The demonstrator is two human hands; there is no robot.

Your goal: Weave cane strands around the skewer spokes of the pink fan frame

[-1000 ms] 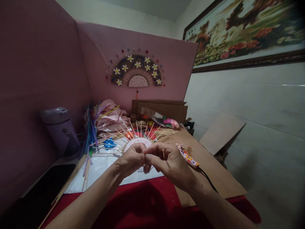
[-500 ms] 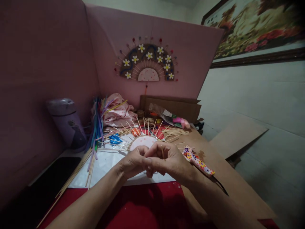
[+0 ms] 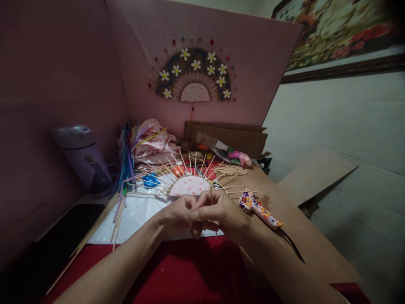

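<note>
One head-worn camera looks forward and down across the near red cloth (image 3: 171, 270) toward the pink panel (image 3: 249, 67)

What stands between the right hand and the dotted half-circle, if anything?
Nothing visible does. The dotted half-circle lies just beyond the right hand, which holds a thin stick. The left hand is close beside that hand; the flower-patterned glue gun lies to the right, out of the way. What the hands cover cannot be seen.

White sheeting (image 3: 142, 217) and brown cardboard (image 3: 308, 247) lie on the red-covered table (image 3: 177, 270).
</note>
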